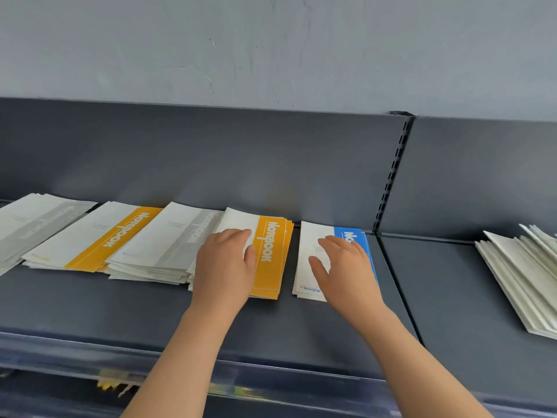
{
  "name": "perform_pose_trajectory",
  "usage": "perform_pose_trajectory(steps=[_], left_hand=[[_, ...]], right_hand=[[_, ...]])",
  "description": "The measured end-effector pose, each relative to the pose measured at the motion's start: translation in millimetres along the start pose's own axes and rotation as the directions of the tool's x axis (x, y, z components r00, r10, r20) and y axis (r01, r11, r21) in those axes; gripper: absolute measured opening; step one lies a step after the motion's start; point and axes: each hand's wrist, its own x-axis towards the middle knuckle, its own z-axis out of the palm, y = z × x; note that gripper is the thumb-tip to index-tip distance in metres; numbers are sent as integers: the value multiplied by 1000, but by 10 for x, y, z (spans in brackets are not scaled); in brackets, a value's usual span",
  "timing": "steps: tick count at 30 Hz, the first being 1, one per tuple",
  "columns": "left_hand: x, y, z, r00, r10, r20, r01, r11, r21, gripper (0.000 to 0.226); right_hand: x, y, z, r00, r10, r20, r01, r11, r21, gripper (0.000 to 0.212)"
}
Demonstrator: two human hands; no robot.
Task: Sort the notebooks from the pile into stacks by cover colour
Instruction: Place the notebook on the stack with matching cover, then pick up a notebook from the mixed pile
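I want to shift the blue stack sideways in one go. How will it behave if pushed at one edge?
The blue stack looks thin, a few slim notebooks, so probably light and easily moved. Its smooth covers may slip and fan apart when pushed, as the splayed grey stack suggests.

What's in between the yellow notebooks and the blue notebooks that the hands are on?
Nothing but a bare strip of dark shelf; the head view shows the yellow stack and blue stack lying apart.

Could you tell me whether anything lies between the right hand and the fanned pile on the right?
Nothing visible does; only bare shelf with a seam separates the right hand from the fanned pile.
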Motion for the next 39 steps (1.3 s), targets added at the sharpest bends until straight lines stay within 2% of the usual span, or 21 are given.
perform_pose_trajectory(steps=[4, 11, 14, 19, 24, 28, 31, 34, 39], left_hand=[[-67, 358, 127, 992, 125, -2, -125, 992, -2, 19], [-284, 1215, 562, 987, 155, 43, -149, 982, -118, 36], [-404, 1675, 848, 980, 183, 79, -166, 968, -189, 34], [-534, 2528, 1265, 966, 246, 83, -211, 931, -299, 34], [-648, 3328, 1604, 948, 288, 134, -217, 896, -388, 21], [-691, 3833, 1864, 931, 315, 187, -227, 896, -381, 24], [-678, 4067, 2004, 924, 284, 256, -163, 899, -407, 34], [-656, 4153, 2082, 928, 216, 303, -73, 905, -419, 36], [-641, 4251, 2058, 946, 102, 309, 19, 931, -365, 40]], right_hand=[[-128, 342, -221, 999, 4, -43, -7, 998, -56, 30], [-384, 1186, -706, 992, 49, -113, -60, 994, -93, 38], [-482, 1667, -968, 984, 57, -169, -69, 995, -67, 43], [-655, 2566, -1504, 961, 137, -241, -158, 985, -71, 39], [-897, 3501, -1869, 930, 305, -204, -329, 940, -93, 40], [-1076, 4011, -1953, 896, 439, -66, -443, 894, -65, 28], [-1144, 4171, -1919, 913, 407, -21, -407, 913, -16, 27], [-1150, 4210, -1899, 960, 281, -14, -280, 959, 33, 23], [-1172, 4124, -1919, 994, 104, -19, -99, 982, 164, 30]])
